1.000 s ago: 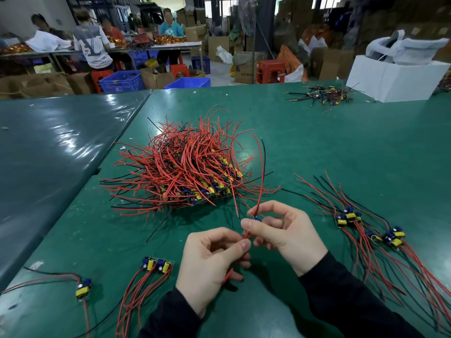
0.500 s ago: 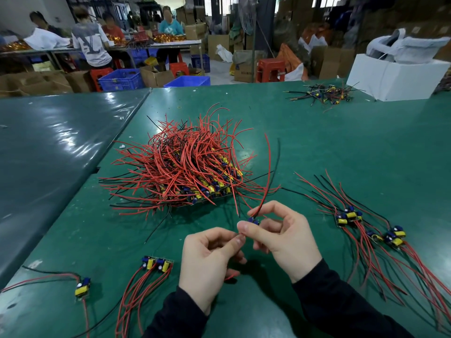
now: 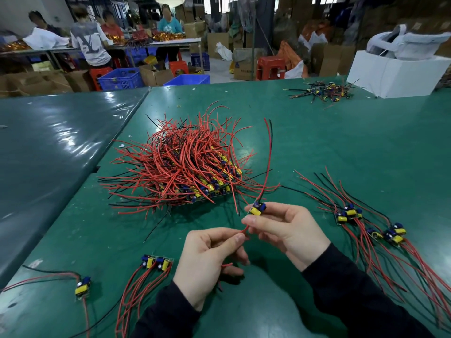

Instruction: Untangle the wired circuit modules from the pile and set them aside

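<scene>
A worker held one module (image 3: 257, 209) clear of the pile (image 3: 180, 167) on a green table (image 3: 341, 147).

The right hand (image 3: 290, 230) pinched the module just in front of the pile; the left hand (image 3: 207, 262) gripped its red wires (image 3: 244, 231) below.

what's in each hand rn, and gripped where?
Right hand pinches one circuit module by its small board. Left hand pinches that module's lower red wires, just below the board.
</scene>
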